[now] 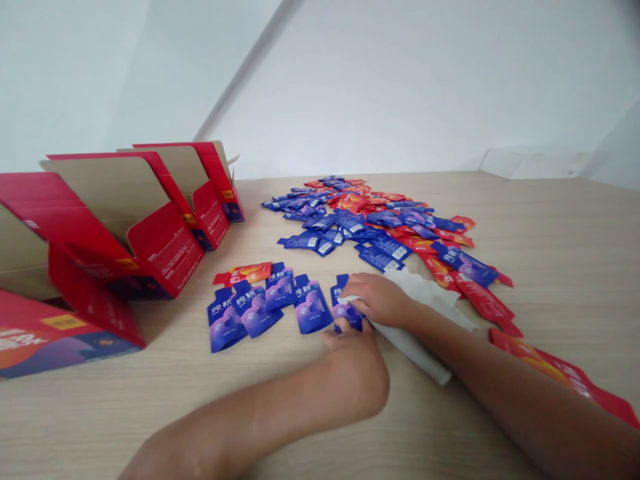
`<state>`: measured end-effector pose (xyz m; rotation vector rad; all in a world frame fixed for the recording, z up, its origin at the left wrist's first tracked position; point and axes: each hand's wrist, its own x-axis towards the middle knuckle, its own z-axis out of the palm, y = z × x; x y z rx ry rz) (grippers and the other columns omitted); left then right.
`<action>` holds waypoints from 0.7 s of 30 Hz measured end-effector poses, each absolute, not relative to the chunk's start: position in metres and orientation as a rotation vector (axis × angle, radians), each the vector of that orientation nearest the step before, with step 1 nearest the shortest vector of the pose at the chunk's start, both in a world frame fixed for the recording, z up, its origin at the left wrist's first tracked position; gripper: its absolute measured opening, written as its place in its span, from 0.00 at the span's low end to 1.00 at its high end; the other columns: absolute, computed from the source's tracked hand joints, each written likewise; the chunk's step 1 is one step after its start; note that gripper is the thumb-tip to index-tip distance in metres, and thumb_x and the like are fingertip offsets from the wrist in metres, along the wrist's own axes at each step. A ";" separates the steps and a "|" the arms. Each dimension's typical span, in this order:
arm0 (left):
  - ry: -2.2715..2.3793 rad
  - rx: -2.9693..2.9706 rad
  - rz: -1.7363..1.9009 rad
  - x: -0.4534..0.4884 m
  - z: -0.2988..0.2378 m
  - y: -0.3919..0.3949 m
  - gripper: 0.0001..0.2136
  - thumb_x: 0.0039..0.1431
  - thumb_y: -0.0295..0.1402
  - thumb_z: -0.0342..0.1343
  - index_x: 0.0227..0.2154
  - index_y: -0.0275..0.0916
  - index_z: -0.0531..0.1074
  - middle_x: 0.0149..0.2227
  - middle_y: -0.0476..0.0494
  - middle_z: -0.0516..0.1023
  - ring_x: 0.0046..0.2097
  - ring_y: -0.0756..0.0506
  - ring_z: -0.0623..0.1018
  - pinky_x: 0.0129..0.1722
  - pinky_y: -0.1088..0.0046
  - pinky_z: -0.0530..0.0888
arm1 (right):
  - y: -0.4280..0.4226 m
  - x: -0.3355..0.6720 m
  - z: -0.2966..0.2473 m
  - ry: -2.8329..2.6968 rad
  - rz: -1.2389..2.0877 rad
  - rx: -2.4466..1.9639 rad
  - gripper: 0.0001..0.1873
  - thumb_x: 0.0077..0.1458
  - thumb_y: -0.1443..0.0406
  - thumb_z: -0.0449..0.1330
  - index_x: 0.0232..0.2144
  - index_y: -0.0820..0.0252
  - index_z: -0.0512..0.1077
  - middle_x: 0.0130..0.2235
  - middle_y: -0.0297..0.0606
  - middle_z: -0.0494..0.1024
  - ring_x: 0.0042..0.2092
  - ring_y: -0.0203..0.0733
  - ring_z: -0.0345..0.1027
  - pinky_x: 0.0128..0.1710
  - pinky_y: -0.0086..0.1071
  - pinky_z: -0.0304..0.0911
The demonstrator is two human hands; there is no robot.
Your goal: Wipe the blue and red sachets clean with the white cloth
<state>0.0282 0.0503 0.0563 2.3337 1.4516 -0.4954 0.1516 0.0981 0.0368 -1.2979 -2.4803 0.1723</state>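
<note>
A blue pouch [341, 291] with purple fruit lies on the table in front of me, partly covered by both hands. My left hand [353, 340] holds its lower edge, fingertips closed on it. My right hand [379, 299] is closed on a white wipe [425, 290], one end of it pressed on the pouch and the rest trailing under the forearm. To the left, another blue pouch [310, 305] lies face up, beside several overlapping blue pouches [256, 310]. A red-orange pouch [245, 274] lies partly under them.
A heap of blue and red pouches [350, 217] spreads across the table's far middle and right. One red pouch [560, 370] lies near my right forearm. Several opened red cartons [165, 250] stand in a row at left. A white wall [400, 87] rises behind the table.
</note>
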 end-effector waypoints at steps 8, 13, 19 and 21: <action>1.586 2.323 -0.680 0.034 0.044 0.039 0.33 0.52 0.30 0.51 0.61 0.42 0.47 0.62 0.31 0.53 0.60 0.27 0.55 0.51 0.43 0.60 | 0.109 0.163 0.028 -2.348 0.069 -1.493 0.13 0.55 0.69 0.50 0.40 0.60 0.72 0.41 0.42 0.72 0.45 0.45 0.62 0.46 0.36 0.54; 1.642 2.492 -0.567 0.032 0.041 0.029 0.26 0.57 0.25 0.39 0.60 0.38 0.51 0.57 0.30 0.64 0.58 0.31 0.60 0.49 0.48 0.64 | 0.091 0.139 0.044 -2.549 0.086 -1.225 0.14 0.52 0.69 0.52 0.40 0.58 0.72 0.41 0.41 0.71 0.43 0.44 0.60 0.44 0.37 0.52; 1.645 2.521 -0.610 0.033 0.043 0.025 0.27 0.57 0.24 0.39 0.61 0.35 0.47 0.58 0.28 0.62 0.57 0.30 0.61 0.48 0.49 0.66 | 0.103 0.144 0.034 -2.561 0.104 -1.364 0.14 0.48 0.72 0.51 0.35 0.59 0.73 0.39 0.40 0.72 0.42 0.44 0.59 0.42 0.36 0.50; 1.607 2.525 -0.642 0.034 0.044 0.024 0.28 0.56 0.25 0.41 0.61 0.35 0.47 0.60 0.28 0.58 0.58 0.28 0.60 0.49 0.46 0.65 | 0.108 0.152 0.032 -2.504 0.077 -1.501 0.15 0.49 0.72 0.51 0.37 0.60 0.73 0.39 0.41 0.72 0.42 0.45 0.59 0.43 0.36 0.50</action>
